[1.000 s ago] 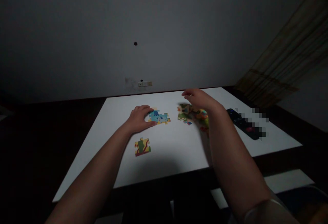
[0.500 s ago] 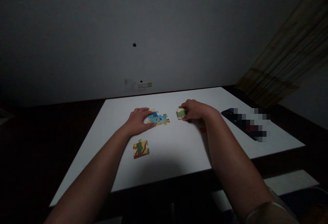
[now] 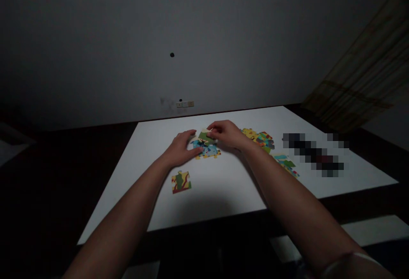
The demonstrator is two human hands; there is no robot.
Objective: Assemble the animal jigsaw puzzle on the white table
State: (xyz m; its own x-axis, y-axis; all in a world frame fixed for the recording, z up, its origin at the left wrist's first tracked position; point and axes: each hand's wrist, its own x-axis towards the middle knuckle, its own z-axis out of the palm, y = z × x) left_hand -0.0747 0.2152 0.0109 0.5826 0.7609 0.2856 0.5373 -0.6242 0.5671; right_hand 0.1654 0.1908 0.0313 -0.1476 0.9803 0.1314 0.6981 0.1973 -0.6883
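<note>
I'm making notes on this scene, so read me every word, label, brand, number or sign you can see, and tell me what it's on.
None can be read.
Green puzzle piece in the right hand, and blue puzzle pieces: no legible text.
Wall sockets: any markings too small.
Dark object at right: pixelated, unreadable.

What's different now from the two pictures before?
The right hand has taken hold of a green puzzle piece and carried it left, to the far edge of the joined blue pieces. The left hand stays at the left side of those blue pieces, and the single yellow-and-green piece still lies nearer the person.
</note>
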